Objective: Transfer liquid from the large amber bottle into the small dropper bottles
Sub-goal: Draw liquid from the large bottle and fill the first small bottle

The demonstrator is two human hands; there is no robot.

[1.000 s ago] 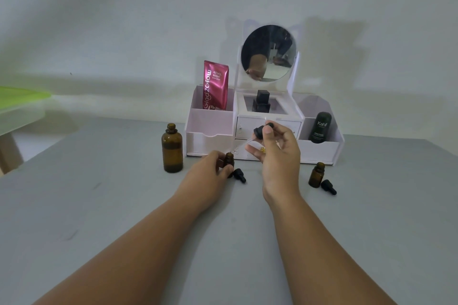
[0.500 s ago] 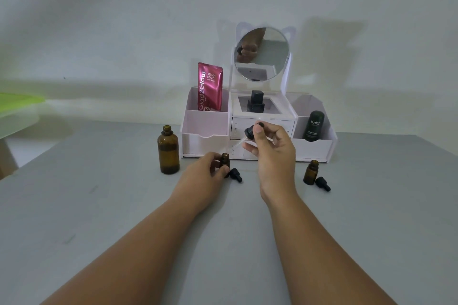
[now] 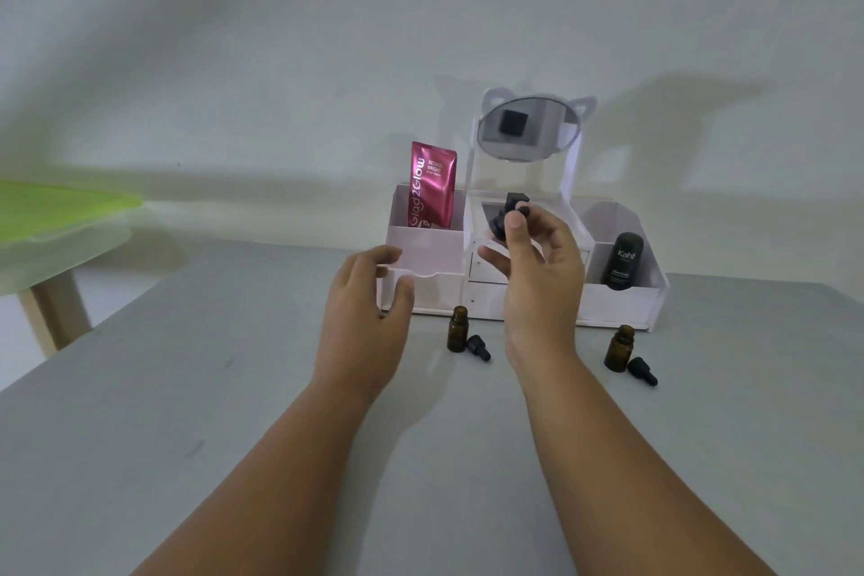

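Nearest, your forearms cross the grey tabletop [image 3: 187, 435]. Your left hand [image 3: 362, 318] hovers with fingers spread wide, empty. Your right hand [image 3: 537, 276] is raised, its fingers pinched on a black dropper [image 3: 502, 225]. Below and between both hands stands a small dropper bottle [image 3: 457, 329], uncapped, a loose cap [image 3: 478, 347] just beside it. Right of your right fingers stands a second small bottle [image 3: 619, 348]. Beyond is the white organizer [image 3: 622, 302]. The large amber bottle cannot be seen.

It looked like a home vanity corner: a white cosmetics organizer [image 3: 622, 299] with mirror [image 3: 528, 131] stood against a bare wall.
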